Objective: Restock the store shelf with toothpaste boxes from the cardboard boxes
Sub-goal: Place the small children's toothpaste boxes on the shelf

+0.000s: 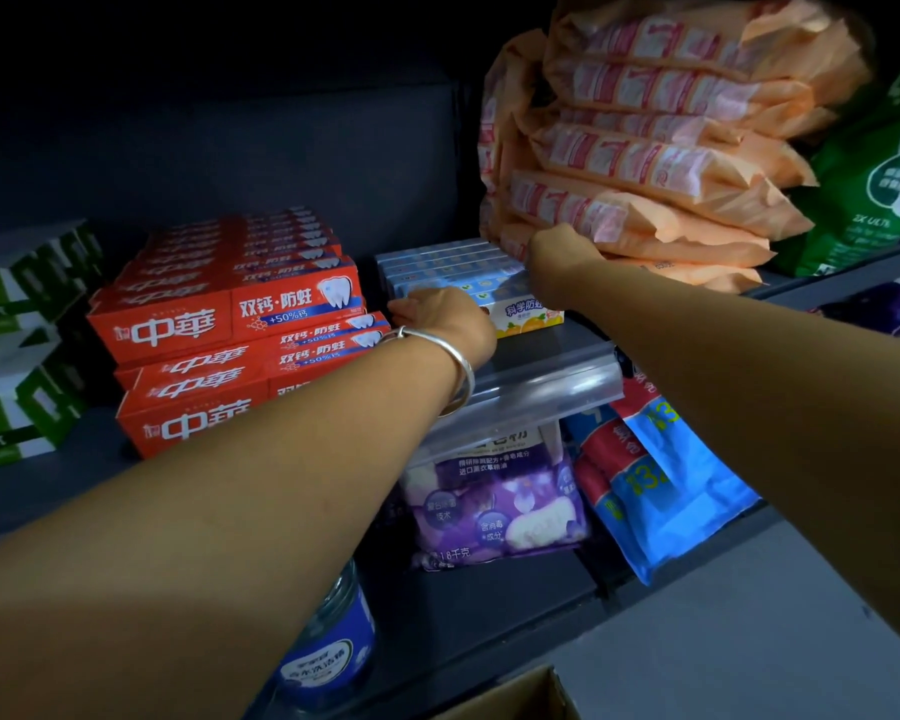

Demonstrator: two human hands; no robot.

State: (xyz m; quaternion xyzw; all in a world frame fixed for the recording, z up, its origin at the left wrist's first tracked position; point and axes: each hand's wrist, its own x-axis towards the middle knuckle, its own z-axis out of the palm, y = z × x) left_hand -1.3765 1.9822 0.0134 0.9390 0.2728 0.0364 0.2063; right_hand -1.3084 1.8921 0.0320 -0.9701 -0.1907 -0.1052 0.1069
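Observation:
Several light-blue toothpaste boxes (448, 267) lie in a row on the dark shelf (541, 350), their yellow-and-orange end showing at the front. My left hand (440, 317), with a silver bangle on the wrist, grips the left end of the front blue boxes. My right hand (559, 259) holds the right end of the same row, with its fingers hidden behind the boxes and against the orange packs. Red toothpaste boxes (230, 324) are stacked to the left. A corner of a cardboard box (520, 698) shows at the bottom edge.
Orange soft packs (645, 163) pile up right of the blue boxes. Green-and-white boxes (17, 330) stand at far left, green bags (868, 189) at far right. Below the clear shelf-edge strip (531, 402) sit a purple bag (494, 506), blue packs (661, 485) and a blue jar (328, 652).

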